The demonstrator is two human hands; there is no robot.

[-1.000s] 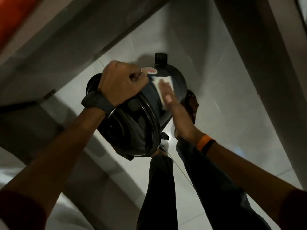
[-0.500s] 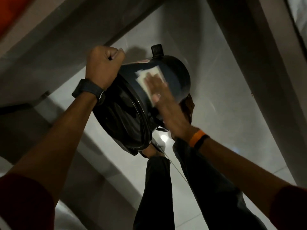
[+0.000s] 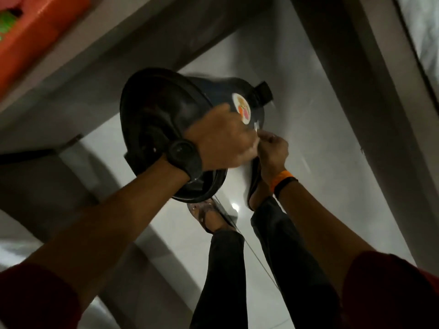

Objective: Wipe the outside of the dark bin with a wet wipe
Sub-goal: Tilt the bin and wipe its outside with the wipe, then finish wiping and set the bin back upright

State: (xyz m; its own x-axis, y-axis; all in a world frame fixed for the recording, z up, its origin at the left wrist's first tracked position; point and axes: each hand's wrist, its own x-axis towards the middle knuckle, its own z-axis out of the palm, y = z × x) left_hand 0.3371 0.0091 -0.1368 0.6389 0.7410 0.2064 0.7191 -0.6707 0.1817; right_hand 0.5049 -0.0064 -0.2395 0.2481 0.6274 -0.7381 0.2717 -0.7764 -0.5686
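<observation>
Below, your legs (image 3: 228, 269) stand on the pale floor (image 3: 320, 162). Your left hand (image 3: 221, 141) clasps the bin (image 3: 166, 115), tilted in mid-air, mouth toward you. Your right hand (image 3: 273, 148), just beside it, pinches what looks like the wipe (image 3: 256, 126), blurred. Farther up sits the sticker (image 3: 242, 109).
</observation>
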